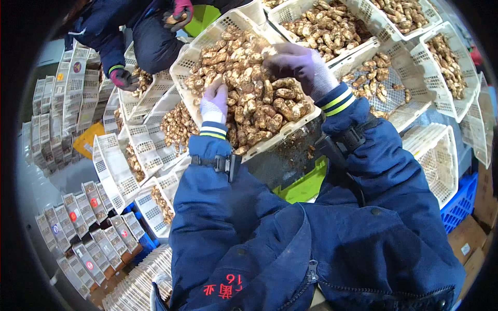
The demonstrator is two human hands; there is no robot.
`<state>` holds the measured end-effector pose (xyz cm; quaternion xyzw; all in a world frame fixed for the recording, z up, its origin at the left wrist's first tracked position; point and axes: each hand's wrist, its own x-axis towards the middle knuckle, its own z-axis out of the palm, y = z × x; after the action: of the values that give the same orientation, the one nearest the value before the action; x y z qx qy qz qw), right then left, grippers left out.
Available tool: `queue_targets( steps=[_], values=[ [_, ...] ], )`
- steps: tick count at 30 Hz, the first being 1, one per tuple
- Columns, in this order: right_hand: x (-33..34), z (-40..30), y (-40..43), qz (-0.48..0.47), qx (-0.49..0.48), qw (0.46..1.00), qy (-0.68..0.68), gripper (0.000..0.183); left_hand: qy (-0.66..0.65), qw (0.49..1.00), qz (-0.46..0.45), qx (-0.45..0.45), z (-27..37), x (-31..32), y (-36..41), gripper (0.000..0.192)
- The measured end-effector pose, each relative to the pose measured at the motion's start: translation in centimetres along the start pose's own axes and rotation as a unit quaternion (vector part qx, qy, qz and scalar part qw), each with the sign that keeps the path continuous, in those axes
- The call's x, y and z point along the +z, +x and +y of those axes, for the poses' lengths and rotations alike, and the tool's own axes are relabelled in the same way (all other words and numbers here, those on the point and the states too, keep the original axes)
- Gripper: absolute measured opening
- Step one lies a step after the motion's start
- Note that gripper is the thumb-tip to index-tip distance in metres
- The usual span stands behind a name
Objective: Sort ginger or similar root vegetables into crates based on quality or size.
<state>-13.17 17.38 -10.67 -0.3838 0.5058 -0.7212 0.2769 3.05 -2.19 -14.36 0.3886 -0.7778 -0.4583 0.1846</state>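
Note:
A white perforated plastic crate (286,134) stands before me, heaped with stubby brown-and-white mushrooms (249,97) that look like matsutake. My left hand (214,102), in a pale purple-and-white glove, is over the crate's left part with a mushroom (218,79) between thumb and fingers. Over the heap's right side, my right hand (299,68) wears a matching glove, blurred by motion. A pale mushroom (269,51) shows at its fingertips. The hand hides part of the heap and the crate's right wall.
More mushroom crates stand at right (412,105) and left (136,151). A co-worker's gloved hand (181,15) holds a mushroom; their other hand (124,79) is over a crate. Stacked crates (74,89) line the left. A green plastic object (305,182) is below my crate.

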Motion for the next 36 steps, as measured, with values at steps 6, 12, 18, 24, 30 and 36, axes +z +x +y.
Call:
queue_targets(
  steps=[6, 12, 18, 24, 30, 36],
  values=[
    [-0.6, -2.4, 0.3, 0.071, 0.09, 0.987, 0.114, 0.032, 0.39, 0.903, -0.094, 0.153, -1.3, 6.8, 3.9, 0.056],
    [-1.5, 1.3, 0.6, -0.003, -0.033, 0.996, -0.086, 0.03, 0.168, 0.978, -0.108, 0.053, -3.4, 7.2, 4.0, 0.052],
    [-0.4, 0.2, 0.8, 0.019, 0.146, 0.975, 0.167, 0.032, -0.395, 0.892, -0.2, -0.091, 2.9, 2.2, -1.8, 0.067],
    [0.9, 0.3, 0.6, -0.057, 0.094, 0.981, 0.158, 0.037, -0.524, 0.817, -0.228, -0.073, 7.1, -0.7, -6.7, 0.061],
    [1.3, -0.4, 0.6, -0.048, 0.151, 0.963, 0.219, 0.025, -0.485, 0.85, -0.185, -0.085, 7.3, -1.9, -6.8, 0.043],
    [1.2, 0.7, 0.7, -0.088, 0.128, 0.972, 0.176, 0.024, -0.375, 0.914, -0.132, -0.083, 8.0, -2.4, -7.1, 0.037]
  ],
)
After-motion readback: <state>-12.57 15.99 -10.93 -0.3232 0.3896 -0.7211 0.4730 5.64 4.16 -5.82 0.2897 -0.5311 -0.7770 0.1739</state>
